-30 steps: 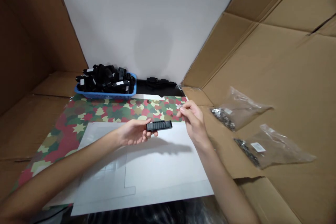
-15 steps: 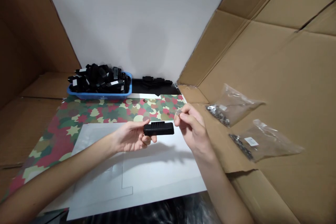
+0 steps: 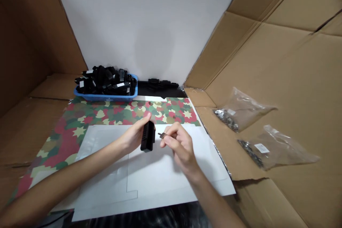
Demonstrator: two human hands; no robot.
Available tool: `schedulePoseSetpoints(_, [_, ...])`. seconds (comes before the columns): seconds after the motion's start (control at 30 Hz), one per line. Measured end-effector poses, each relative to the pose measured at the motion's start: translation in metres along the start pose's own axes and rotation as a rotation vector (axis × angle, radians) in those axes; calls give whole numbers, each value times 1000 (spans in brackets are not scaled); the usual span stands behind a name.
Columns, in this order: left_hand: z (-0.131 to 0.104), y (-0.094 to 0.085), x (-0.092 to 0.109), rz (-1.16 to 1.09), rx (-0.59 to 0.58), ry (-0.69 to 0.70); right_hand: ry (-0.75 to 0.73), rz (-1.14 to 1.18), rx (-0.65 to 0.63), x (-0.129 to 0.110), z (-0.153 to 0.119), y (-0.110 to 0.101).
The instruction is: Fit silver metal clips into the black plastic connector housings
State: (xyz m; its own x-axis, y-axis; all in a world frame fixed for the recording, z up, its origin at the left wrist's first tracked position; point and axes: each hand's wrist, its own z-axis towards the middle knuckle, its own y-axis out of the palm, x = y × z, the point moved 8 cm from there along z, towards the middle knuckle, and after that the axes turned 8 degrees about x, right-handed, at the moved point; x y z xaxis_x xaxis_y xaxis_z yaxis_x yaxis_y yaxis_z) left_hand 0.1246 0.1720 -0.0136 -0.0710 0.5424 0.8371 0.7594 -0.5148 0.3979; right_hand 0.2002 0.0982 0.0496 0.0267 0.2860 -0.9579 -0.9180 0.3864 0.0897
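A black plastic housing (image 3: pixel 148 136) is held by my left hand (image 3: pixel 135 134), its long side tilted upright and a hollow side facing right. My right hand (image 3: pixel 179 144) pinches a small flat metal piece (image 3: pixel 161 135) between thumb and fingers. The metal piece points left at the housing, with a small gap between them. Both hands are above a white sheet (image 3: pixel 171 181) that lies on a camouflage-patterned cover (image 3: pixel 64 142).
A blue basket (image 3: pixel 107 97) heaped with black parts stands at the back left. More black parts (image 3: pixel 162 83) lie behind the cover. Two clear bags of small metal pieces (image 3: pixel 227 119) (image 3: pixel 252 153) rest on cardboard at the right.
My left hand has turned the black housing from lying level to near upright. My right hand has moved left and down with the metal piece, closer to the housing. The view has shifted slightly.
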Motion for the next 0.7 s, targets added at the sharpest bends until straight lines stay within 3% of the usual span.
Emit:
schedulePoseSetpoints(0.17, [-12, 14, -5, 133, -157, -148, -188, -633, -314, -28, 16, 3])
schedulePoseSetpoints(0.27, [-15, 13, -7, 152, -146, -174, -182, -841, -395, -31, 21, 8])
schedulePoseSetpoints(0.47, [-11, 8, -22, 70, -143, -202, -84, -1011, -470, -22, 24, 15])
schedulePoseSetpoints(0.7, [-10, 13, -15, 11, -157, -122, 21, -1048, -539, -11, 28, 18])
